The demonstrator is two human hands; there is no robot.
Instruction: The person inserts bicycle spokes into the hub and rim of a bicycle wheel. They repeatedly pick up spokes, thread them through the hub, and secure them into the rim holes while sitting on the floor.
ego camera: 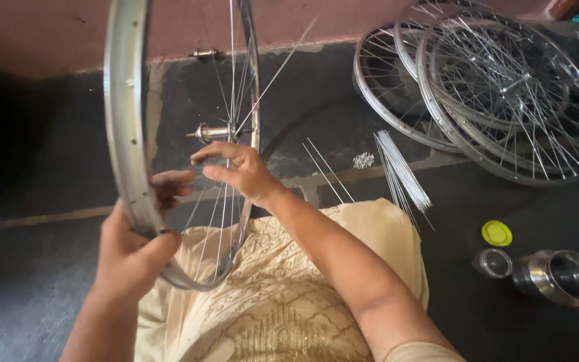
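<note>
Left hand point(129, 248) closed around the silver metal bicycle wheel rim point(126, 121), thumb and fingers wrapped over its lower left arc, holding it upright on edge above the lap. Right hand point(239, 171) inside the rim's circle, fingers loosely curled and pinching among the thin steel spokes point(226, 201) just below the silver hub with axle point(212, 132); exactly which spoke it grips, cannot tell. Rim bottom rests near the cream patterned cloth point(289, 295) over the person's lap, right under both hands. Right of the right hand, on the dark stone floor point(35, 154): a bundle of loose silver spokes point(402, 171), a small pile of shiny spoke nipples point(363, 160) just beside it. Farther right and beyond, a stack of finished spoked wheels point(504, 87) lying flat. Lower right, well apart from the hands: round yellow plastic lid point(496, 233), small clear glass jar point(494, 263), steel cup on its side point(561, 276).
</note>
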